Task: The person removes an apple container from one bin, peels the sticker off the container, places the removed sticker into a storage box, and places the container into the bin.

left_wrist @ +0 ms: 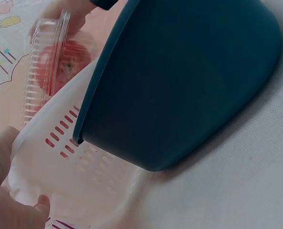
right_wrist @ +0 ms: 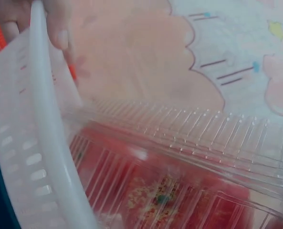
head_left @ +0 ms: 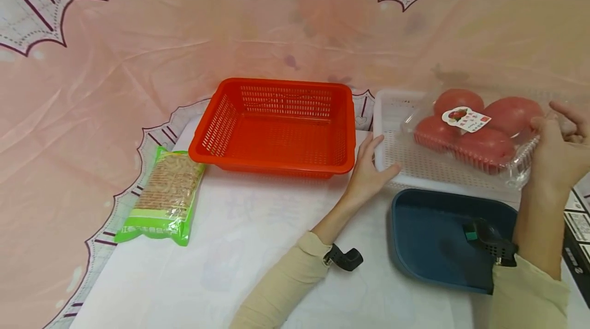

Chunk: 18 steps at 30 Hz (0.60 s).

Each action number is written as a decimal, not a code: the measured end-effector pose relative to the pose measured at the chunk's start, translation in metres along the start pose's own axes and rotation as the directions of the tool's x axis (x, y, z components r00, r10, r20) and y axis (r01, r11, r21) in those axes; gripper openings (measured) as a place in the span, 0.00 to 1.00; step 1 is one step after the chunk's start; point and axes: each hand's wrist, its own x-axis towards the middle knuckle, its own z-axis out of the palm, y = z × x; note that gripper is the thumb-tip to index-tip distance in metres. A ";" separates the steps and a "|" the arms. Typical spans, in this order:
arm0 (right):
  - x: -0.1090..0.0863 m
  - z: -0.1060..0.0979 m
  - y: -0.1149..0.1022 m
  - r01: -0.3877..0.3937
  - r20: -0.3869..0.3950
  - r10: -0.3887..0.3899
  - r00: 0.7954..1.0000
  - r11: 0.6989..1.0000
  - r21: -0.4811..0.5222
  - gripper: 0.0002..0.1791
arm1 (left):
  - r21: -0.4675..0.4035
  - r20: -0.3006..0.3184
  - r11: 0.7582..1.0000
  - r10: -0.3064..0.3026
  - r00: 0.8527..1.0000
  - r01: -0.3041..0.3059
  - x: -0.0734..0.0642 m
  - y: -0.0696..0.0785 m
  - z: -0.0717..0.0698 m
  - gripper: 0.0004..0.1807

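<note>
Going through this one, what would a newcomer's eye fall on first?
Probably the bright orange basket, central in the head view. Next, the clear pack of red tomatoes in the right hand, at the white basket on the right; then the green-edged packet at left.

Work surface in front of you: white sheet (head_left: 258, 262) laid over a patterned pink cloth (head_left: 92, 108) with scalloped borders. At the sheet's far edge you have a red basket (head_left: 286, 137). To its left, a green-ended packet (head_left: 166, 190) lies flat across sheet and cloth. On your right: a white basket (head_left: 397, 147), with a dark blue basin (head_left: 428, 247) just nearer you. A black-edged flat item (head_left: 578, 247), partly hidden, lies at far right.
</note>
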 end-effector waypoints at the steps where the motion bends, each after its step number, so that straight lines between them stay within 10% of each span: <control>1: -0.003 -0.003 -0.001 -0.003 -0.015 0.003 1.000 1.000 0.000 0.14 | 0.000 -0.001 1.000 0.001 1.000 -0.001 0.000 0.000 0.000 0.39; 10: -0.017 -0.014 -0.012 -0.016 -0.061 0.009 0.998 0.992 -0.123 0.12 | 0.014 -0.005 1.000 0.006 1.000 -0.006 0.000 0.000 0.001 0.39; 18: -0.007 -0.023 -0.009 -0.128 -0.039 0.127 0.991 0.992 -0.020 0.13 | 0.015 0.004 1.000 0.002 1.000 -0.003 -0.001 0.001 0.001 0.39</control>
